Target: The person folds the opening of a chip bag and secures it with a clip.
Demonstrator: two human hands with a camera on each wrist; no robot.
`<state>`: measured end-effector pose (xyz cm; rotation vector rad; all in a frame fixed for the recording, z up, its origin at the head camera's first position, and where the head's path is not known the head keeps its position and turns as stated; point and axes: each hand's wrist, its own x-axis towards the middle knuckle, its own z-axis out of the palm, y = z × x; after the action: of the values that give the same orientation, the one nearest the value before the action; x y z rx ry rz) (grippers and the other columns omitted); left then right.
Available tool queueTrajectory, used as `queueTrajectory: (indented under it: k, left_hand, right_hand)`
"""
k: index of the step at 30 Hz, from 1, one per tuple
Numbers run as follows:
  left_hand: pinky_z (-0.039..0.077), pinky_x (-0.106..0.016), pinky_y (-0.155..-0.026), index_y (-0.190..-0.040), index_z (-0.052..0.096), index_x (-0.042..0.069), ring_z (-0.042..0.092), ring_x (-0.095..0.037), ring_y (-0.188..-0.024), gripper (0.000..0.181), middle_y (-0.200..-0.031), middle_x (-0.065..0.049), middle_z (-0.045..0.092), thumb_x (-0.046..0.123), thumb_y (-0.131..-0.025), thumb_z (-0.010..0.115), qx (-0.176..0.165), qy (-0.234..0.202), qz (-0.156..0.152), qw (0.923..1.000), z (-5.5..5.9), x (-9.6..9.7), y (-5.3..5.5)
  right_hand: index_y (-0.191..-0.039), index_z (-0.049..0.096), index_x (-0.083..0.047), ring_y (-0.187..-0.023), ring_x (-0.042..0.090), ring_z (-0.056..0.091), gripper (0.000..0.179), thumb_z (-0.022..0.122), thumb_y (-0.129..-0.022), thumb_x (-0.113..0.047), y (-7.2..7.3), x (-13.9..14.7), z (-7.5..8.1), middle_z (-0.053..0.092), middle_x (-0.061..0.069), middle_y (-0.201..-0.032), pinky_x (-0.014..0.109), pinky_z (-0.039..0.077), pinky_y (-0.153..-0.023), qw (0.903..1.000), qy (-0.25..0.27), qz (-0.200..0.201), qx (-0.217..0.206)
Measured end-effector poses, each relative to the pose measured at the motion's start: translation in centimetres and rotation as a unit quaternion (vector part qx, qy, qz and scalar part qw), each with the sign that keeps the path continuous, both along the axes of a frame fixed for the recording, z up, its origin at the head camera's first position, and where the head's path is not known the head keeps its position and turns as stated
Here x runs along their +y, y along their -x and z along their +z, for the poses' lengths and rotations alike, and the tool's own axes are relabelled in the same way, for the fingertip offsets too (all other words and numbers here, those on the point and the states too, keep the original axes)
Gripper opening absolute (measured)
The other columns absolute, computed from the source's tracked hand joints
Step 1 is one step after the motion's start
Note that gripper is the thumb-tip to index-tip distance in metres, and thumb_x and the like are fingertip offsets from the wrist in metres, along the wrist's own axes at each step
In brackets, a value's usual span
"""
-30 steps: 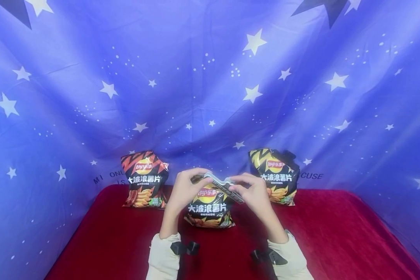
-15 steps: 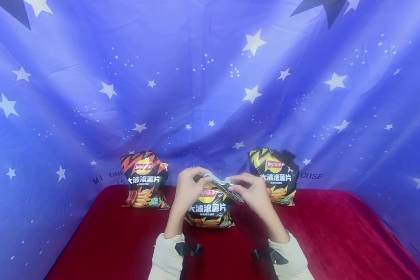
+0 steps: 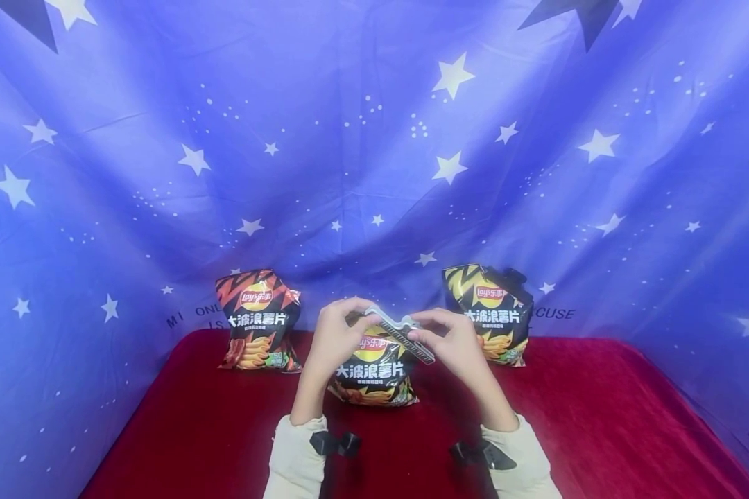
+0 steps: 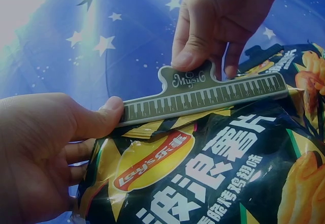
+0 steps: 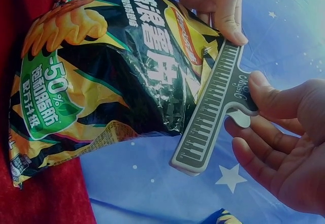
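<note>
A black and yellow Lay's potato chip bag (image 3: 374, 384) stands at the middle of the table. Across its top edge lies a long clip (image 4: 208, 98) with a piano-key print and the word "Music" on its tab. My left hand (image 3: 339, 336) pinches the bag's top corner together with one end of the clip, thumb in front and fingers behind. On the other side, my right hand (image 5: 289, 117) grips the clip's tab between thumb and fingers. In the right wrist view the clip's far end extends past the bag's edge.
Back left stands a red and black chip bag (image 3: 256, 326). At the back right is another yellow and black bag (image 3: 493, 326), with a black clip (image 3: 507, 280) on its top. Dark red cloth (image 3: 568, 416) covers the table, and a starry blue curtain (image 3: 374, 173) hangs behind.
Both hands hold almost the same position on the clip and bag. The left forearm has shifted slightly to the right.
</note>
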<state>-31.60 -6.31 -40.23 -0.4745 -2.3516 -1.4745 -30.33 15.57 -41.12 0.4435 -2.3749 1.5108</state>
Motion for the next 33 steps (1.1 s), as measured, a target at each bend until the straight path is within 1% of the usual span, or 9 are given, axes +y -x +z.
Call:
queueTrajectory:
  k: [5, 9, 11, 13, 18, 24, 28, 31, 33]
  left_hand:
    - [0.056, -0.043, -0.094, -0.101, 0.079, 0.012, 0.073, -0.02, -0.092, 0.014, -0.098, -0.004, 0.079, 0.017, -0.088, 0.08, -0.002, 0.003, -0.007, 1.0, 0.2, -0.1, 0.0]
    - [0.034, -0.055, -0.12, -0.103, 0.078, 0.012, 0.072, -0.025, -0.101, 0.016, -0.102, -0.005, 0.079, 0.02, -0.089, 0.079, 0.02, 0.027, -0.005, 0.9994, 0.2, -0.2, 0.0]
    - [0.019, -0.059, -0.125, -0.104, 0.078, 0.013, 0.07, -0.027, -0.106, 0.017, -0.104, -0.004, 0.079, 0.021, -0.089, 0.078, 0.03, 0.039, -0.004, 0.9988, 0.2, -0.3, 0.0]
    - [0.016, -0.06, -0.126, -0.104, 0.078, 0.014, 0.069, -0.027, -0.108, 0.016, -0.105, -0.004, 0.079, 0.021, -0.09, 0.078, 0.031, 0.038, -0.006, 0.9988, 0.2, -0.4, 0.0]
    - [0.017, -0.06, -0.126, -0.105, 0.077, 0.016, 0.069, -0.026, -0.11, 0.016, -0.108, -0.003, 0.079, 0.023, -0.092, 0.076, 0.028, 0.038, -0.011, 0.9988, 0.1, -0.5, 0.0]
    - [0.043, -0.05, -0.109, -0.112, 0.077, 0.013, 0.065, -0.026, -0.111, 0.028, -0.113, -0.005, 0.076, 0.029, -0.089, 0.079, 0.02, 0.038, -0.002, 0.9991, 0.2, -1.1, 0.0]
    - [0.043, -0.054, -0.112, -0.132, 0.066, 0.009, 0.056, -0.033, -0.131, 0.056, -0.138, -0.013, 0.064, 0.039, -0.087, 0.08, -0.039, 0.055, 0.038, 0.997, 0.5, -2.5, -0.2]
    - [0.041, -0.058, -0.114, -0.148, 0.051, 0.007, 0.051, -0.037, -0.137, 0.079, -0.15, -0.018, 0.054, 0.047, -0.086, 0.078, -0.123, 0.074, 0.066, 0.9873, 0.7, -4.0, -0.6]
    - [0.043, -0.058, -0.112, -0.152, 0.042, 0.003, 0.052, -0.04, -0.137, 0.087, -0.151, -0.022, 0.052, 0.048, -0.087, 0.077, -0.173, 0.077, 0.059, 0.9801, 0.8, -4.9, -0.9]
  right_hand:
    - [-0.108, 0.077, -0.002, -0.079, 0.013, 0.072, 0.029, 0.084, -0.081, -0.008, 0.1, 0.2, 0.0, 0.078, 0.015, -0.101, 0.021, 0.058, -0.071, 1.0, -0.005, 0.006, -0.005]
    - [-0.115, 0.076, -0.005, -0.083, 0.013, 0.072, 0.033, 0.083, -0.084, -0.014, 0.3, 0.8, -0.1, 0.078, 0.015, -0.104, 0.024, 0.059, -0.075, 0.9992, -0.007, 0.028, -0.027]
    - [-0.119, 0.074, -0.006, -0.088, 0.015, 0.073, 0.037, 0.083, -0.085, -0.016, 0.6, 1.2, -0.2, 0.077, 0.015, -0.107, 0.025, 0.059, -0.078, 0.9978, -0.006, 0.044, -0.049]
    - [-0.123, 0.072, -0.003, -0.091, 0.017, 0.073, 0.041, 0.082, -0.086, -0.017, 0.8, 1.7, -0.4, 0.076, 0.017, -0.108, 0.025, 0.06, -0.08, 0.9948, -0.003, 0.065, -0.078]
    - [-0.115, 0.071, 0.007, -0.088, 0.017, 0.072, 0.037, 0.082, -0.085, -0.012, 1.2, 2.7, -0.9, 0.076, 0.02, -0.1, 0.025, 0.06, -0.077, 0.983, -0.034, 0.113, -0.141]
    - [-0.102, 0.074, 0.009, -0.079, 0.014, 0.069, 0.022, 0.079, -0.085, -0.005, 1.5, 3.0, -1.5, 0.076, 0.019, -0.088, 0.025, 0.058, -0.072, 0.9782, -0.057, 0.141, -0.141]
    - [-0.103, 0.074, 0.009, -0.078, 0.015, 0.069, 0.023, 0.079, -0.085, -0.004, 1.5, 2.9, -1.6, 0.075, 0.017, -0.087, 0.024, 0.058, -0.07, 0.9802, -0.059, 0.133, -0.135]
    - [-0.105, 0.074, 0.009, -0.078, 0.016, 0.069, 0.025, 0.079, -0.085, -0.005, 1.5, 2.9, -1.5, 0.075, 0.016, -0.087, 0.024, 0.057, -0.071, 0.9807, -0.063, 0.126, -0.135]
    - [-0.105, 0.074, 0.009, -0.079, 0.017, 0.069, 0.025, 0.079, -0.085, -0.006, 1.5, 3.0, -1.5, 0.076, 0.016, -0.087, 0.024, 0.057, -0.071, 0.9809, -0.065, 0.124, -0.135]
